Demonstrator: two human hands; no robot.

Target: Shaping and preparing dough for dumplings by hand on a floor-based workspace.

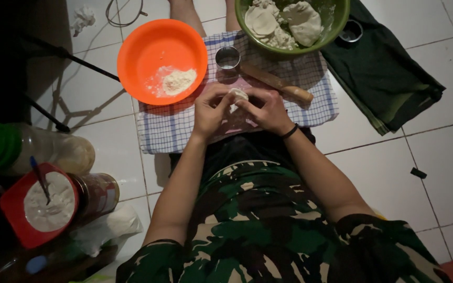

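My left hand [211, 111] and my right hand [266, 110] meet over a checked cloth [158, 128], both pinching one small pale piece of dough [237, 95] between the fingertips. A black band circles my right wrist. A wooden rolling pin [276, 83] lies just beyond my right hand. A small round metal cutter [227, 57] stands beyond the dough piece.
An orange bowl [148, 47] holding flour sits at the cloth's far left. A green bowl [342, 21] of dough pieces stands far right. A dark green cloth [384, 78] lies right. A red tub [14, 209], jars and a plastic bottle [32, 149] crowd the left.
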